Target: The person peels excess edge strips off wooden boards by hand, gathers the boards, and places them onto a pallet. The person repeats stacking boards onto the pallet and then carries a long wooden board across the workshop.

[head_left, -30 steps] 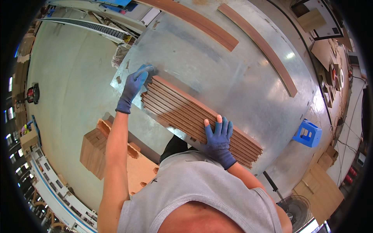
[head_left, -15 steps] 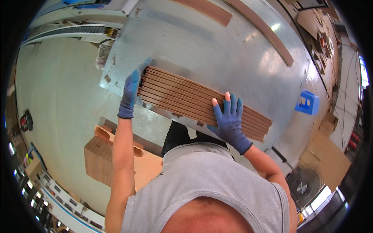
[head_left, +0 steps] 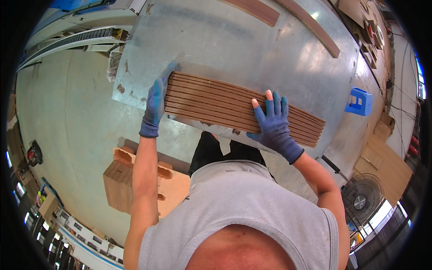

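Note:
A row of long brown wooden strips (head_left: 211,100) lies side by side on the near edge of a grey metal-topped table (head_left: 189,49), sloping down to the right. My left hand (head_left: 155,107), in a blue glove, rests upright against the strips' left ends with its fingers stretched out. My right hand (head_left: 274,126) lies flat across the strips toward their right end, its fingers spread. Two fingertips of that glove are bare. At the right, the strips' ends lie nearly in line.
Two more boards, a shorter one (head_left: 256,12) and a longer one (head_left: 315,29), lie on the table's far side. Left of my legs, a stack of wooden pieces (head_left: 118,186) sits on a light board with cut-outs. A blue stool (head_left: 359,102) and a fan (head_left: 361,198) stand at the right.
The strips' right ends, stepped and uneven before, are now almost flush. Both hands keep their places on the strips. The whole view has shifted slightly.

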`<action>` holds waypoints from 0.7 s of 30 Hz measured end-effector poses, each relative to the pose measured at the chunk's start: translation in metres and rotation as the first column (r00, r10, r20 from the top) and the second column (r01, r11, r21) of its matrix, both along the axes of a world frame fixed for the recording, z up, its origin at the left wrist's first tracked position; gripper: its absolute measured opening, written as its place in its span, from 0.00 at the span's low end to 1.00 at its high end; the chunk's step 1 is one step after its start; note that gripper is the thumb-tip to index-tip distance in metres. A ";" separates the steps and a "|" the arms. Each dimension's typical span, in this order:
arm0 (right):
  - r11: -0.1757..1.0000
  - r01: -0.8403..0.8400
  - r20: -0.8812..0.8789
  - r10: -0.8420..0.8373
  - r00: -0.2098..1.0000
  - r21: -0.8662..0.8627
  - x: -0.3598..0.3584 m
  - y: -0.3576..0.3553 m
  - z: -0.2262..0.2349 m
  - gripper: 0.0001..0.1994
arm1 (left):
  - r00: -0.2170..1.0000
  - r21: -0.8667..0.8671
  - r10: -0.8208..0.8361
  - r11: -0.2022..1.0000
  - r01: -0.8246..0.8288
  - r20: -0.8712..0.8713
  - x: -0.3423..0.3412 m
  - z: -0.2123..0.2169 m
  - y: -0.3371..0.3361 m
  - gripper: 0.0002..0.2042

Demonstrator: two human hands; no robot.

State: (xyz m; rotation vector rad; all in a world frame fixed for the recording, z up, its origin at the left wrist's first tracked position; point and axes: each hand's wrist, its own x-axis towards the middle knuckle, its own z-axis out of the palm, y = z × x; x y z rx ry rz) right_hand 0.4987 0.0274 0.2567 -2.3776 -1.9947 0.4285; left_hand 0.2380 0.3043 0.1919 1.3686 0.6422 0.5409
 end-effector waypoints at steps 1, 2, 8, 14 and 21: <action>1.000 -0.005 -0.002 0.005 1.000 0.005 0.001 0.000 0.000 0.55 | 1.000 0.000 -0.001 1.000 0.001 -0.002 -0.002 -0.002 0.000 0.39; 1.000 -0.010 -0.003 0.010 1.000 0.009 0.002 0.000 -0.001 0.55 | 0.999 -0.038 0.005 0.999 -0.004 0.032 -0.005 -0.004 0.000 0.39; 0.998 0.032 -0.025 -0.031 0.999 0.058 0.002 -0.009 -0.002 0.54 | 0.998 -0.035 -0.054 0.998 0.056 0.042 -0.006 -0.007 -0.006 0.39; 0.994 0.025 -0.031 -0.022 0.999 0.109 -0.001 -0.006 -0.009 0.55 | 0.988 0.051 0.003 0.999 0.006 -0.156 -0.013 0.010 -0.012 0.39; 0.982 -0.007 -0.011 0.009 1.000 0.188 0.005 -0.009 -0.010 0.52 | 0.982 0.208 -0.055 0.974 0.093 -0.179 -0.001 0.007 -0.012 0.40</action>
